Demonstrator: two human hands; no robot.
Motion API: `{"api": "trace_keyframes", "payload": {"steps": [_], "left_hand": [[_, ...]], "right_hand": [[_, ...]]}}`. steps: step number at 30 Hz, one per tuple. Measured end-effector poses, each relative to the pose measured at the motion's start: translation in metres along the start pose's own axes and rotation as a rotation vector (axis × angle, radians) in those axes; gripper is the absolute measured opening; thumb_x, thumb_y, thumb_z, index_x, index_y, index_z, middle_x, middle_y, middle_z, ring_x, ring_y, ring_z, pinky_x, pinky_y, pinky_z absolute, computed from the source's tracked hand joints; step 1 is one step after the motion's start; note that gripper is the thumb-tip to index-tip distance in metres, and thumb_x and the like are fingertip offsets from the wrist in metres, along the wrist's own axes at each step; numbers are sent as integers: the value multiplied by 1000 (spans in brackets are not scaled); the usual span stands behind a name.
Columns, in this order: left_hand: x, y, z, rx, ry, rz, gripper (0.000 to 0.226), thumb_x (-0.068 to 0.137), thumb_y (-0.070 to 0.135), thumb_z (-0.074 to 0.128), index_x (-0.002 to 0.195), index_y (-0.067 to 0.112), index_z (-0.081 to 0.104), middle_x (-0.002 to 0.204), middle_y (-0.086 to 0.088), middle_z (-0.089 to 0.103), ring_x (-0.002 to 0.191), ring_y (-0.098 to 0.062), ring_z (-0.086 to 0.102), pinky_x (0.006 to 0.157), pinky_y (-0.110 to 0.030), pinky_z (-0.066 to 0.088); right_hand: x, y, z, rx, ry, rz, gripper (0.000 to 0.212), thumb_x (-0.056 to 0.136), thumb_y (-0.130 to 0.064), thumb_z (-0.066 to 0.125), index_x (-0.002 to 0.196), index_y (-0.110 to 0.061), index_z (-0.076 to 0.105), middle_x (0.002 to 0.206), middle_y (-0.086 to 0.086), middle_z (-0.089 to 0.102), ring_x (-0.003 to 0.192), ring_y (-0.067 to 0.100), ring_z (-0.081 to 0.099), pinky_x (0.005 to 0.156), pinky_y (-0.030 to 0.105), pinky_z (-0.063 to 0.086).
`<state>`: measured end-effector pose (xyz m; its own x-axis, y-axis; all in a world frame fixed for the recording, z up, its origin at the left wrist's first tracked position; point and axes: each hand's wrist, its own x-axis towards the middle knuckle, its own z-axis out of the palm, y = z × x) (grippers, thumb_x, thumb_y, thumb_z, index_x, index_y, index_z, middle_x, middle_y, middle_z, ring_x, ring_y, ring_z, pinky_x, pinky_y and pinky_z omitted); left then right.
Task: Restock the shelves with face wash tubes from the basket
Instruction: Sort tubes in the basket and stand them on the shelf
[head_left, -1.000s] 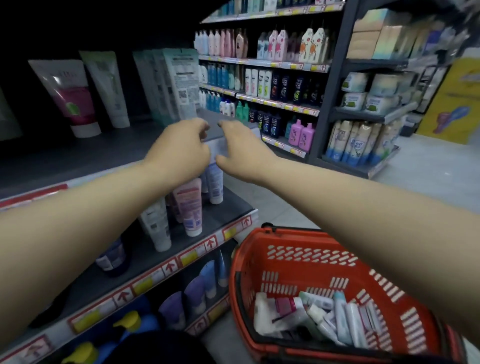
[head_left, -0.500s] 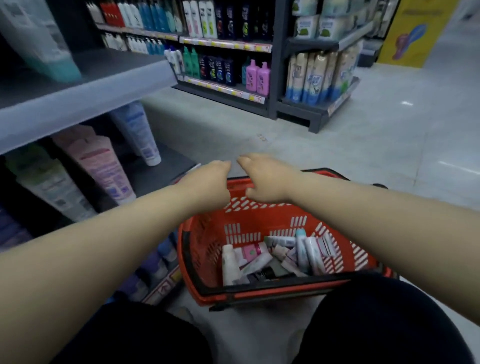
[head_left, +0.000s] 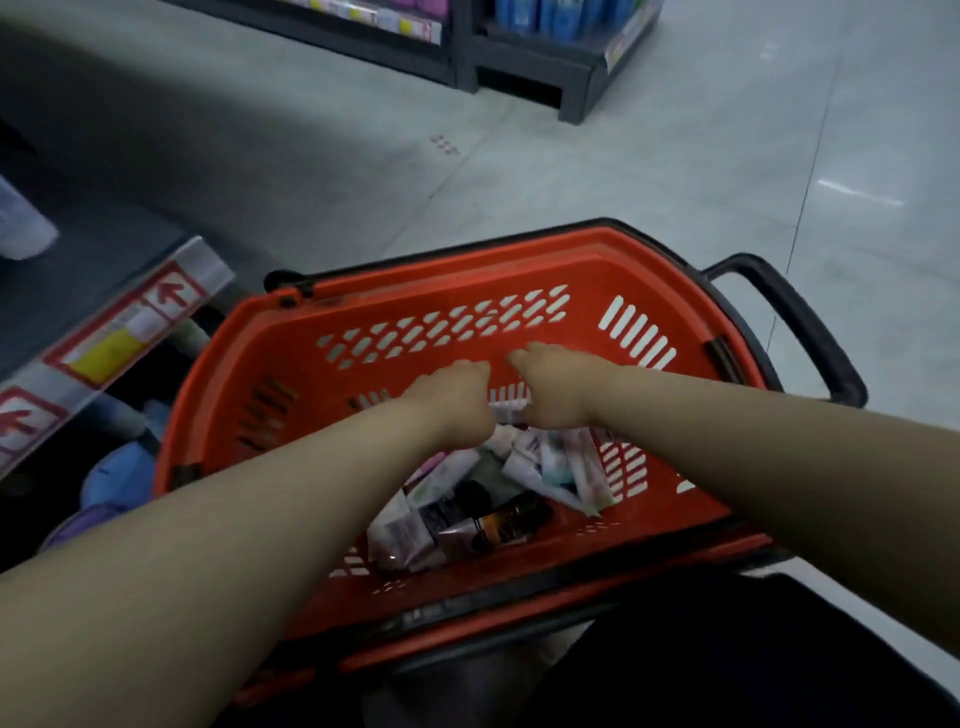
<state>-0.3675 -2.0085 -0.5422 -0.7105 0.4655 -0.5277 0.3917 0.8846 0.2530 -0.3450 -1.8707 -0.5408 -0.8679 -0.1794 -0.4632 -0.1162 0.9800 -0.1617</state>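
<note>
A red plastic basket (head_left: 467, 270) stands on the floor in front of me. A loose pile of face wash tubes (head_left: 550, 467) lies in its bottom, white, pink and pale blue, with a dark amber bottle (head_left: 511, 519) among them. Both my hands are down inside the basket, knuckles up, fingers curled onto the far end of the pile. My left hand (head_left: 457, 397) and my right hand (head_left: 553, 387) sit close together. The white crimped end of a tube (head_left: 510, 411) shows between them. The fingertips are hidden, so any grip is unclear.
The edge of a shelf (head_left: 104, 343) with red arrow labels juts in at the left, and purple and blue tubes (head_left: 117, 483) stand below it. The basket's black handle (head_left: 810, 322) sticks out to the right. Dark shelving (head_left: 524, 57) stands across the grey floor.
My hands left the upper shelf and dropped into the basket. My view tilted down from the shelves to the basket and floor.
</note>
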Motion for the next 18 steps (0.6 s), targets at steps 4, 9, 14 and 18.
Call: {"api": "trace_keyframes", "payload": {"steps": [4, 9, 14, 18], "left_hand": [[41, 9, 36, -148, -102, 31, 45, 88, 11, 52, 131, 4, 41, 133, -16, 46, 112, -29, 50, 79, -32, 43], [80, 15, 78, -353, -196, 21, 44, 88, 14, 56, 131, 9, 49, 129, -13, 57, 113, -26, 56, 83, -27, 44], [92, -3, 103, -422, -255, 24, 38, 92, 16, 58, 129, 7, 53, 133, -13, 55, 122, -26, 50, 89, -20, 35], [89, -18, 123, -508, -223, -35, 27, 90, 9, 57, 117, 6, 62, 120, -11, 63, 98, -16, 54, 75, -13, 33]], "right_hand": [[26, 23, 34, 123, -177, 130, 39, 89, -18, 53, 125, -2, 49, 122, 17, 58, 108, 30, 56, 85, 33, 45], [53, 23, 72, 218, -353, 241, 34, 96, -12, 46, 126, 0, 53, 127, 18, 58, 114, 31, 55, 93, 34, 43], [81, 9, 107, 225, -173, 464, 44, 95, -18, 47, 134, 2, 43, 136, 19, 47, 128, 32, 43, 105, 39, 36], [91, -7, 140, 327, -140, 726, 70, 100, -23, 39, 148, 2, -6, 155, 26, -4, 145, 37, 1, 117, 46, 11]]}}
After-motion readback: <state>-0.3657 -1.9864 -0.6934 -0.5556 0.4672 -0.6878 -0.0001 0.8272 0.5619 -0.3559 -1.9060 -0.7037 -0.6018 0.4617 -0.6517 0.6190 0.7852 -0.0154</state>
